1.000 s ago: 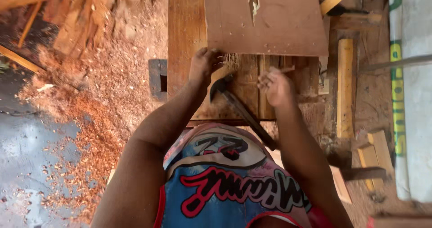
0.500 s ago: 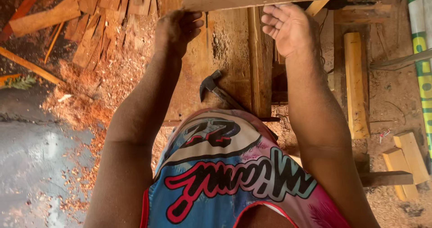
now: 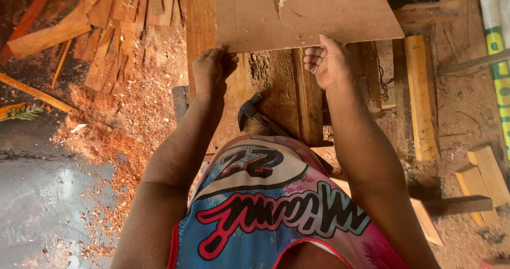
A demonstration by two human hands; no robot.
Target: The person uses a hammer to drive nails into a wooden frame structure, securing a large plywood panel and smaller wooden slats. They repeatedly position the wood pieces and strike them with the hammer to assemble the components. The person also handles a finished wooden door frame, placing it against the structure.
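Observation:
A brown plywood board (image 3: pixel 313 11) lies across the wooden workbench (image 3: pixel 276 83), its near edge toward me. My left hand (image 3: pixel 211 67) grips that edge at the board's near left corner. My right hand (image 3: pixel 326 62) holds the same edge further right, fingers curled under it. A claw hammer (image 3: pixel 249 112) rests on the bench between my forearms, its handle running toward my body. A narrow wooden strip (image 3: pixel 305 99) lies lengthwise on the bench under my right wrist.
Scrap planks (image 3: pixel 106 19) and red sawdust (image 3: pixel 122 136) cover the ground at left, beside dark wet floor (image 3: pixel 42 194). Pale wood blocks (image 3: pixel 481 176) and a long light plank (image 3: pixel 422 96) lie at right on sawdust-strewn ground.
The board sat flat on the bench, then rose out toward the top of view, and is now back lower with both hands on its near edge. The hammer stayed put.

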